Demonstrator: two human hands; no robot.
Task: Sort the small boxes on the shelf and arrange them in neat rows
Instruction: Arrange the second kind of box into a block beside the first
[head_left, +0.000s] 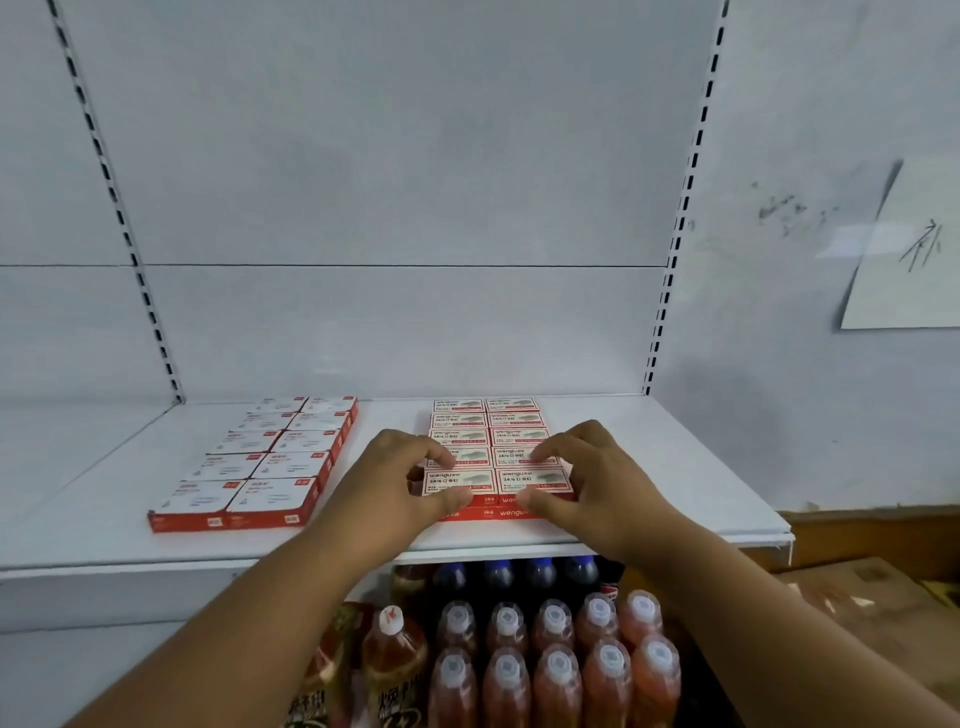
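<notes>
A white metal shelf (649, 467) runs across the view, its front edge nearest the camera. Toward its left side lies a block of small flat white-topped cardboard boxes with red sides (262, 462), two columns wide, running from near the front edge back to the rear wall, edges flush with one another. A bare strip of shelf separates it from the next block.

Right of centre sits a second block of small red-and-white printed cardboard boxes (514, 421), also two columns wide and apparently two layers deep, close to the front edge. The person's left hand (410, 478) rests on the left column's front boxes, fingers curled over the tops and thumb pressed to the front face. The right hand (587, 470) mirrors it on the right column, fingertips on top, thumb against the front. Both hands pinch the front boxes, probably squaring them against the rows behind.

Beneath the shelf stand rows of clear plastic bottles of reddish drink with white caps (556, 665). At the far right, a white paper sheet with handwriting (904, 260) hangs on the wall.
</notes>
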